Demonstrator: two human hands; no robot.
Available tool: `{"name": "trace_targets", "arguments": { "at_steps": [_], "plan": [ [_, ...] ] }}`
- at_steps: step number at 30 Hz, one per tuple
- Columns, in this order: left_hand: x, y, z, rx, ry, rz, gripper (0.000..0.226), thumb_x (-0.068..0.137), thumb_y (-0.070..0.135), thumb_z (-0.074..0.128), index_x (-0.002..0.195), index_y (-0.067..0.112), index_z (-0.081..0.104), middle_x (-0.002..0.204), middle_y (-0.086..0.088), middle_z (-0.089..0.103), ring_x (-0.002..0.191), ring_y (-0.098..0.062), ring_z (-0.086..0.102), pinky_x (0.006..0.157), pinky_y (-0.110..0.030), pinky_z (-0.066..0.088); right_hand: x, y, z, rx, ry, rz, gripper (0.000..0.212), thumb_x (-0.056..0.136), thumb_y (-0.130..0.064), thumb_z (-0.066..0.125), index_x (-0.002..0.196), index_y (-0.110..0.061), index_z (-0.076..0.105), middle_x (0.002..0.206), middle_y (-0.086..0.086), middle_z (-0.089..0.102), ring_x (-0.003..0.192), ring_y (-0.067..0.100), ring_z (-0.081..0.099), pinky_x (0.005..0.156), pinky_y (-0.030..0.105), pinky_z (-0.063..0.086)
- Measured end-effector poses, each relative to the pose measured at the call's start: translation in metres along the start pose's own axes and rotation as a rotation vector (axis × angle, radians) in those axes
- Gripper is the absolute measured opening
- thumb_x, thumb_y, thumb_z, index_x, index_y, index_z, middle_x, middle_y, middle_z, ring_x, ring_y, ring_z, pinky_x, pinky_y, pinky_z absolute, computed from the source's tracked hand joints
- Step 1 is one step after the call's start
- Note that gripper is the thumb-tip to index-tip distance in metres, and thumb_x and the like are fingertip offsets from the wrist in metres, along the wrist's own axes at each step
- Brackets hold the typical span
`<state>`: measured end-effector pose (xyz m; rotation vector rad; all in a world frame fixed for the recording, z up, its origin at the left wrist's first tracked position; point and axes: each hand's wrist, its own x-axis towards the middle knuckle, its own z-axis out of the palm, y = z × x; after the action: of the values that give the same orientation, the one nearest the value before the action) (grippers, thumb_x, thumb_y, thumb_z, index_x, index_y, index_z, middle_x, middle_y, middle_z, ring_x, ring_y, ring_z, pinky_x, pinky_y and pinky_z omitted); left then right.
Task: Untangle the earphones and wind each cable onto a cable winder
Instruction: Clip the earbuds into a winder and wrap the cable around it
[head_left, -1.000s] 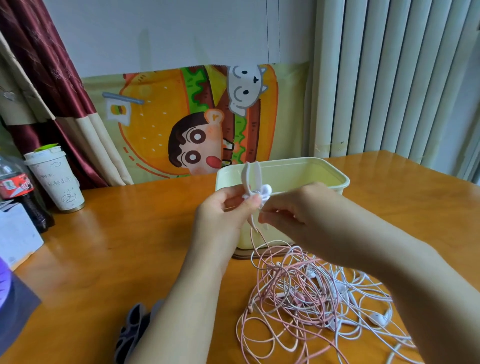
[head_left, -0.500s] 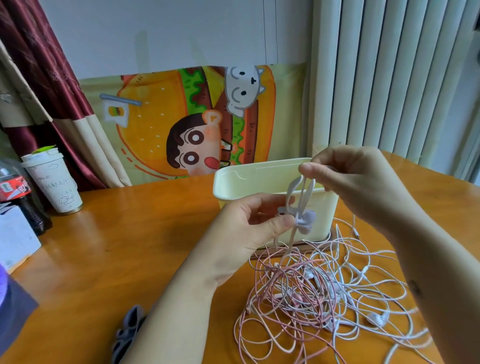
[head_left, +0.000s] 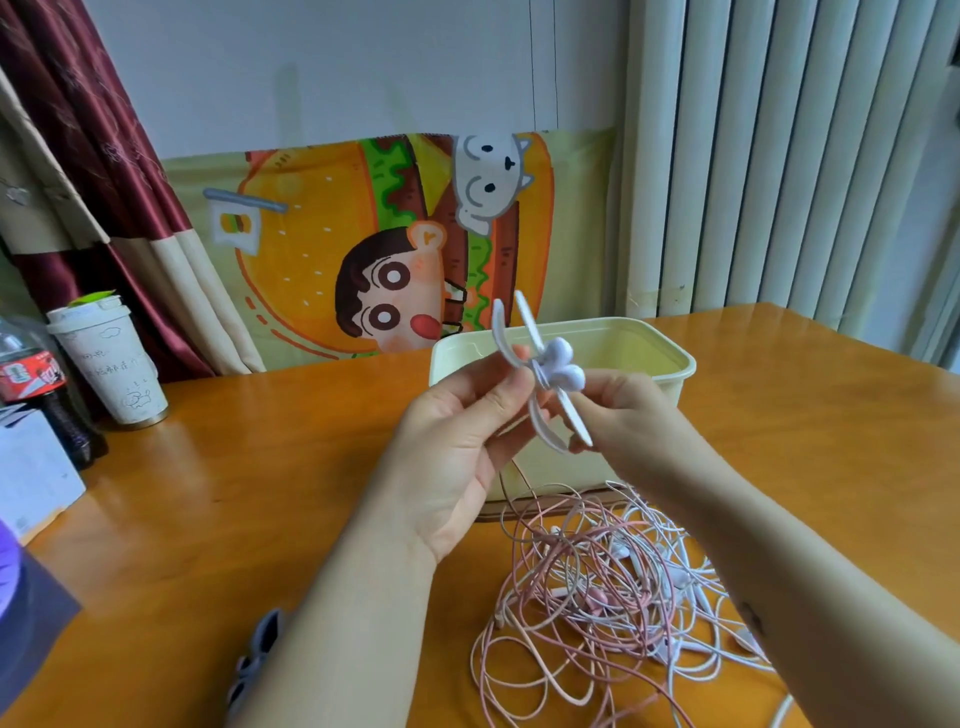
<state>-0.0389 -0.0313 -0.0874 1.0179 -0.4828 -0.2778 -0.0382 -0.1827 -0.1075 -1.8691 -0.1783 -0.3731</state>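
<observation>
A pale lilac cable winder (head_left: 545, 371) with four flat arms and two round knobs is held up in front of the cream box. My left hand (head_left: 462, 431) pinches its middle between thumb and fingers. My right hand (head_left: 623, 415) holds the winder's lower arms from the right. A thin pink cable runs down from my left hand to a tangle of pink earphone cables (head_left: 561, 608) on the table. White earphone cables (head_left: 685, 587) are mixed into the tangle's right side. A grey-blue winder (head_left: 254, 660) lies on the table, partly hidden by my left forearm.
A cream plastic box (head_left: 670, 353) stands open behind my hands. At the far left are a white paper cup (head_left: 111, 364), a cola bottle (head_left: 36, 379) and a white carton (head_left: 31, 467). A dark purple-edged object (head_left: 26, 613) sits at the lower left.
My right hand came down from above the box to the winder's lower arms. The winder's arms now splay apart, and both hands hold it higher.
</observation>
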Motion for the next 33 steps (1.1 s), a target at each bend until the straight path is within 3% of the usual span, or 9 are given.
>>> {"name": "trace_targets", "arguments": {
  "at_steps": [8,12,15,18,20,23,27,31,33],
  "plan": [
    [0.004,0.0,-0.017,-0.011,0.274,0.083,0.018,0.092,0.008,0.055,0.099,0.012,0.07,0.09,-0.004,0.076,0.092,-0.012,0.07,0.088,-0.028,0.056,-0.012,-0.015,0.001,-0.29,-0.326,-0.011,0.021,0.098,-0.021,0.05,0.097,-0.023,0.07,0.054,-0.01,0.053,0.05,0.003,0.046,0.051,0.012,0.038],
    [0.005,-0.004,-0.021,0.156,0.355,0.129,0.015,0.093,0.01,0.059,0.098,0.018,0.07,0.09,0.001,0.076,0.095,-0.01,0.069,0.086,-0.029,0.053,-0.02,-0.032,-0.001,-0.509,-0.298,-0.121,0.023,0.097,-0.027,0.05,0.101,-0.022,0.072,0.062,-0.003,0.059,0.05,0.005,0.047,0.052,0.015,0.038],
    [0.005,-0.011,-0.028,0.475,0.4,0.164,0.016,0.088,0.022,0.07,0.103,0.026,0.07,0.096,0.006,0.075,0.095,-0.01,0.069,0.083,-0.027,0.052,-0.027,-0.045,-0.003,-0.595,-0.289,-0.233,0.027,0.096,-0.032,0.05,0.097,-0.017,0.072,0.068,0.003,0.063,0.062,0.016,0.051,0.056,0.022,0.038],
    [0.003,-0.012,-0.026,0.67,0.337,0.132,0.02,0.083,0.032,0.075,0.102,0.035,0.068,0.097,0.012,0.072,0.095,-0.006,0.066,0.078,-0.018,0.051,-0.026,-0.053,-0.016,-0.646,-0.145,-0.346,0.026,0.092,-0.031,0.054,0.086,-0.013,0.072,0.063,-0.004,0.062,0.065,0.009,0.053,0.059,0.021,0.039],
    [0.004,-0.012,-0.023,0.632,0.241,0.07,0.028,0.074,0.04,0.08,0.099,0.036,0.069,0.099,0.01,0.072,0.1,-0.014,0.066,0.085,-0.031,0.052,-0.023,-0.055,-0.028,-0.604,-0.005,-0.375,0.02,0.085,-0.034,0.057,0.082,-0.021,0.073,0.064,-0.015,0.062,0.068,0.002,0.056,0.059,0.017,0.041],
    [0.002,-0.012,-0.017,0.558,0.104,-0.01,0.035,0.064,0.039,0.075,0.098,0.032,0.071,0.096,0.009,0.072,0.097,-0.018,0.064,0.083,-0.037,0.051,-0.02,-0.055,-0.041,-0.532,0.121,-0.372,0.01,0.074,-0.039,0.067,0.077,-0.029,0.069,0.063,-0.009,0.064,0.06,0.011,0.055,0.053,0.021,0.042],
    [-0.003,-0.013,-0.012,0.541,-0.083,-0.066,0.027,0.066,0.03,0.073,0.093,0.033,0.075,0.097,0.004,0.073,0.086,-0.015,0.065,0.073,-0.027,0.052,-0.017,-0.053,-0.051,-0.376,0.106,-0.346,0.015,0.07,-0.044,0.071,0.072,-0.029,0.068,0.071,-0.014,0.067,0.058,0.009,0.056,0.054,0.021,0.043],
    [-0.005,-0.012,-0.009,0.435,-0.17,-0.092,0.028,0.076,0.016,0.077,0.102,0.028,0.076,0.108,-0.011,0.071,0.096,-0.03,0.061,0.086,-0.042,0.05,-0.01,-0.039,-0.056,-0.026,0.074,-0.189,0.03,0.06,-0.048,0.073,0.069,-0.019,0.07,0.061,-0.005,0.065,0.057,0.005,0.052,0.057,0.02,0.042],
    [-0.005,-0.011,-0.008,0.36,-0.201,-0.093,0.03,0.074,0.015,0.076,0.102,0.024,0.076,0.103,-0.005,0.071,0.096,-0.028,0.062,0.083,-0.037,0.053,-0.005,-0.03,-0.052,0.137,0.063,-0.102,0.03,0.054,-0.048,0.075,0.065,-0.021,0.072,0.06,-0.004,0.063,0.057,0.007,0.051,0.059,0.024,0.041]
  ]
}}
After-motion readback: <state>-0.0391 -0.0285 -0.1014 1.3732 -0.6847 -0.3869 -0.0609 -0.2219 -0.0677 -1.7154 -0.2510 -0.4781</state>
